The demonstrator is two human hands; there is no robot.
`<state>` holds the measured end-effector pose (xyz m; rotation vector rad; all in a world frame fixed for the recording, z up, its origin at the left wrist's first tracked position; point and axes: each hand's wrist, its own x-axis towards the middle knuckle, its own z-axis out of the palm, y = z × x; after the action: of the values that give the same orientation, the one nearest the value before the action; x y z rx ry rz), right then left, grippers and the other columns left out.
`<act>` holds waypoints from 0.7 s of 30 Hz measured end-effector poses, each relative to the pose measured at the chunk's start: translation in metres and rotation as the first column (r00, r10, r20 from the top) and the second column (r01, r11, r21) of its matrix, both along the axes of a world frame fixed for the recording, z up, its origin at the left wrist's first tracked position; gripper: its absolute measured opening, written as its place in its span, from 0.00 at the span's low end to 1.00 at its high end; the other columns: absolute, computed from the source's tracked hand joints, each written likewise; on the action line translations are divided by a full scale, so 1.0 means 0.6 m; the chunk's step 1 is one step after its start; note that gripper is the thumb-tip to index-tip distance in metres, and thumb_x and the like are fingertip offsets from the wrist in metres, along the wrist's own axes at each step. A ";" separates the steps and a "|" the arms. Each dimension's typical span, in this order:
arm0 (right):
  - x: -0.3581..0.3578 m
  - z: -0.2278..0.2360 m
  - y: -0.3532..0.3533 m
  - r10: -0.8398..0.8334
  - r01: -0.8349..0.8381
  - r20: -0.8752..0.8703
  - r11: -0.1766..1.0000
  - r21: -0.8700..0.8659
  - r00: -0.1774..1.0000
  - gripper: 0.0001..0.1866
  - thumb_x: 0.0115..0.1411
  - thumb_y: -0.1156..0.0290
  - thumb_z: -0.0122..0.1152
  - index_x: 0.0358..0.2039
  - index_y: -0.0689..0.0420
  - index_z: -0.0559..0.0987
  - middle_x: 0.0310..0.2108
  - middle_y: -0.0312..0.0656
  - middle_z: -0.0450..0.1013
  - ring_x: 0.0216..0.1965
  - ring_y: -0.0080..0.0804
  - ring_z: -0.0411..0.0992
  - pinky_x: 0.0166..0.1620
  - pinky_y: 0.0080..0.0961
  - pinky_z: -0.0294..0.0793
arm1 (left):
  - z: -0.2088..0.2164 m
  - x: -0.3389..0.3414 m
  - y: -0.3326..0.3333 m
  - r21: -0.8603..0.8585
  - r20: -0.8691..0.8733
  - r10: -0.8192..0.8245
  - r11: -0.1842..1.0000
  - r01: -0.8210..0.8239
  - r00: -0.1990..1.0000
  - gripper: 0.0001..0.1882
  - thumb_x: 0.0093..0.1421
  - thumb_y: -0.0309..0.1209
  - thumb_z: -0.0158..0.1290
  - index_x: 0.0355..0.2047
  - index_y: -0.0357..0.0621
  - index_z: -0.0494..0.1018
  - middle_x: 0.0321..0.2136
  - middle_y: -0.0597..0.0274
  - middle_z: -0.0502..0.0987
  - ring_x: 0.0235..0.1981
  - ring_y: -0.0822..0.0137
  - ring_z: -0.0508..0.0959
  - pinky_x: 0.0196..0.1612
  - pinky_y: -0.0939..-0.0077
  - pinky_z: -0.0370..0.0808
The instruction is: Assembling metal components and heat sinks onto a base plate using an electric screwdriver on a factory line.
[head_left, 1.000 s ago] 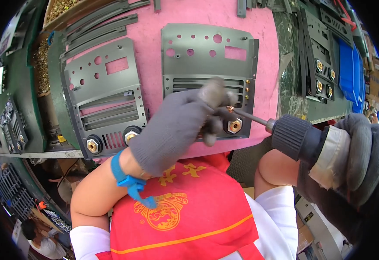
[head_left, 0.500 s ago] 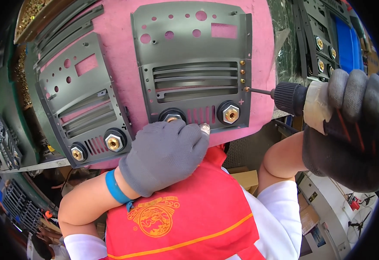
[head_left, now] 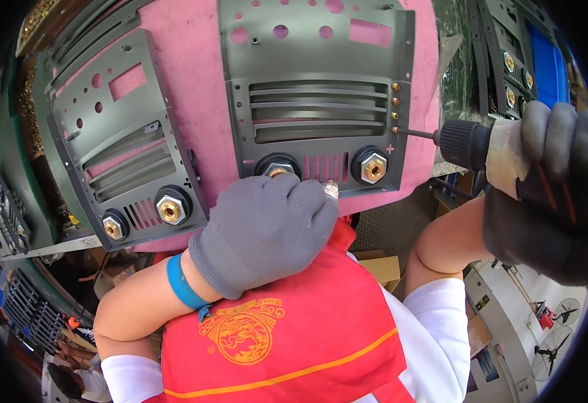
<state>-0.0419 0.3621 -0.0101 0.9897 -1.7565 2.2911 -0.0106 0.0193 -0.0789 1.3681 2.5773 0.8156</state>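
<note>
A grey metal front panel point(head_left: 317, 64) lies on the pink work surface, with slots, holes and two large sockets with brass centres. My left hand point(head_left: 267, 232), in a grey knit glove, is closed at its lower edge beside the left socket point(head_left: 278, 166); silvery wrapping shows on a fingertip, while the other fingertips are hidden. My gloved right hand point(head_left: 549, 188) grips a black electric screwdriver point(head_left: 465, 144) with tape round its body. Its long bit meets the lowest brass screw point(head_left: 396, 129) on the panel's right side, below several similar screws point(head_left: 395, 101).
A second grey panel point(head_left: 116, 148) with two sockets lies at the left on the pink mat point(head_left: 190, 67). More panels point(head_left: 502, 40) stand at the upper right beside a blue bin point(head_left: 549, 67). A tray of small brass parts point(head_left: 30, 101) is at the far left.
The panel sits higher and farther right in the picture, and my left hand has shifted the same way. The screwdriver bit stays at the lowest screw, which looks closer to the panel.
</note>
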 end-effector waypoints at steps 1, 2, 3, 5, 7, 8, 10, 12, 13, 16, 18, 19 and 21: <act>-0.005 0.004 -0.006 0.002 -0.002 0.004 1.000 0.002 1.000 0.19 0.48 0.53 0.70 0.15 0.43 0.67 0.15 0.21 0.63 0.14 0.10 0.65 0.20 0.07 0.63 | 0.000 0.001 -0.001 -0.012 0.012 -0.020 1.000 0.020 1.000 0.20 0.48 0.29 0.56 0.44 0.43 0.77 0.21 0.68 0.65 0.23 0.67 0.72 0.20 0.73 0.67; -0.001 0.005 -0.018 0.008 -0.008 0.006 1.000 0.003 1.000 0.19 0.48 0.53 0.70 0.15 0.43 0.67 0.15 0.21 0.63 0.14 0.10 0.65 0.20 0.07 0.63 | 0.000 0.002 -0.001 -0.024 0.023 -0.036 0.999 0.036 0.999 0.20 0.48 0.29 0.56 0.44 0.43 0.77 0.21 0.68 0.66 0.23 0.67 0.72 0.20 0.73 0.67; -0.009 0.005 -0.028 0.015 -0.015 0.006 1.000 0.003 1.000 0.19 0.48 0.53 0.70 0.15 0.43 0.67 0.15 0.21 0.63 0.14 0.10 0.65 0.20 0.07 0.64 | 0.000 0.003 -0.002 -0.026 0.025 -0.030 0.999 0.031 0.999 0.20 0.48 0.29 0.56 0.44 0.43 0.77 0.21 0.68 0.66 0.23 0.67 0.72 0.20 0.73 0.67; -0.005 0.007 -0.057 0.025 -0.025 -0.003 1.000 0.004 1.000 0.20 0.47 0.52 0.70 0.15 0.43 0.67 0.15 0.21 0.63 0.14 0.10 0.65 0.20 0.07 0.64 | 0.000 0.002 -0.002 -0.011 0.036 -0.030 0.999 0.030 0.999 0.20 0.48 0.29 0.56 0.44 0.43 0.77 0.21 0.68 0.66 0.23 0.68 0.72 0.20 0.73 0.66; -0.007 -0.004 -0.084 0.038 -0.038 -0.013 0.999 0.007 0.999 0.20 0.47 0.52 0.70 0.14 0.43 0.67 0.15 0.21 0.63 0.14 0.10 0.65 0.20 0.07 0.64 | -0.001 0.003 -0.003 -0.014 0.028 -0.028 1.000 0.028 0.999 0.20 0.48 0.28 0.56 0.44 0.43 0.76 0.22 0.68 0.66 0.23 0.68 0.72 0.19 0.73 0.66; 0.000 0.004 -0.096 0.044 -0.044 -0.014 0.999 0.008 0.999 0.20 0.47 0.52 0.70 0.14 0.43 0.67 0.15 0.21 0.63 0.14 0.10 0.65 0.20 0.07 0.64 | 0.000 0.004 -0.004 -0.019 0.029 -0.036 0.999 0.036 0.999 0.20 0.49 0.28 0.56 0.44 0.43 0.76 0.22 0.68 0.66 0.23 0.68 0.72 0.19 0.73 0.66; -0.011 0.003 -0.115 0.050 -0.050 -0.013 0.999 0.009 0.999 0.20 0.47 0.51 0.71 0.14 0.42 0.67 0.15 0.21 0.63 0.14 0.10 0.65 0.20 0.07 0.64 | -0.001 0.005 -0.005 -0.025 0.042 -0.034 0.999 0.035 0.999 0.20 0.49 0.28 0.56 0.45 0.43 0.76 0.22 0.68 0.66 0.23 0.68 0.72 0.19 0.73 0.66; -0.024 -0.008 -0.137 0.055 -0.055 -0.014 0.998 0.012 0.998 0.21 0.47 0.50 0.71 0.14 0.42 0.67 0.15 0.21 0.63 0.14 0.10 0.65 0.20 0.07 0.64 | -0.002 0.008 -0.007 -0.028 0.054 -0.036 0.999 0.038 0.998 0.20 0.49 0.28 0.56 0.45 0.43 0.76 0.23 0.68 0.67 0.23 0.68 0.72 0.19 0.73 0.66; -0.025 -0.008 -0.150 0.058 -0.058 -0.016 0.998 0.014 0.998 0.21 0.47 0.50 0.71 0.14 0.42 0.67 0.15 0.21 0.63 0.14 0.10 0.65 0.20 0.07 0.64 | -0.002 0.009 -0.007 -0.029 0.051 -0.031 0.999 0.033 0.998 0.20 0.49 0.28 0.56 0.45 0.43 0.76 0.23 0.68 0.67 0.23 0.68 0.72 0.20 0.73 0.66; -0.023 -0.006 -0.192 0.098 -0.098 -0.004 0.990 -0.100 0.995 0.18 0.51 0.55 0.67 0.17 0.48 0.68 0.15 0.26 0.60 0.14 0.12 0.61 0.20 0.11 0.59 | -0.002 0.006 0.000 0.010 0.036 0.011 1.000 -0.011 0.999 0.20 0.49 0.28 0.56 0.45 0.44 0.76 0.23 0.68 0.67 0.23 0.67 0.72 0.20 0.73 0.67; -0.005 0.014 -0.220 -0.690 0.679 -0.093 0.664 0.313 0.718 0.15 0.55 0.60 0.59 0.19 0.53 0.67 0.16 0.32 0.56 0.17 0.16 0.55 0.22 0.16 0.53 | 0.000 -0.004 0.009 0.047 0.019 0.052 0.997 -0.053 0.998 0.19 0.50 0.28 0.56 0.44 0.45 0.76 0.22 0.67 0.66 0.23 0.67 0.72 0.21 0.74 0.67; -0.003 0.020 -0.229 -0.683 0.675 -0.097 0.671 0.307 0.724 0.15 0.55 0.60 0.59 0.19 0.53 0.67 0.16 0.32 0.56 0.17 0.16 0.55 0.22 0.16 0.53 | 0.001 -0.011 0.014 0.053 0.080 0.092 0.994 -0.096 0.993 0.18 0.50 0.29 0.57 0.44 0.45 0.76 0.23 0.66 0.67 0.23 0.65 0.72 0.22 0.73 0.68; -0.001 0.037 -0.245 -0.612 0.595 -0.002 0.768 0.238 0.791 0.15 0.53 0.60 0.61 0.19 0.52 0.67 0.17 0.31 0.58 0.18 0.16 0.57 0.23 0.16 0.55 | 0.009 -0.027 0.022 0.133 0.227 0.201 0.963 -0.235 0.953 0.13 0.56 0.29 0.58 0.43 0.45 0.75 0.24 0.67 0.69 0.24 0.66 0.72 0.26 0.74 0.71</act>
<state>-0.0427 0.2154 0.0120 0.2657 -2.0170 1.7579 -0.0269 0.0326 -0.0732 0.9750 2.5706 1.1556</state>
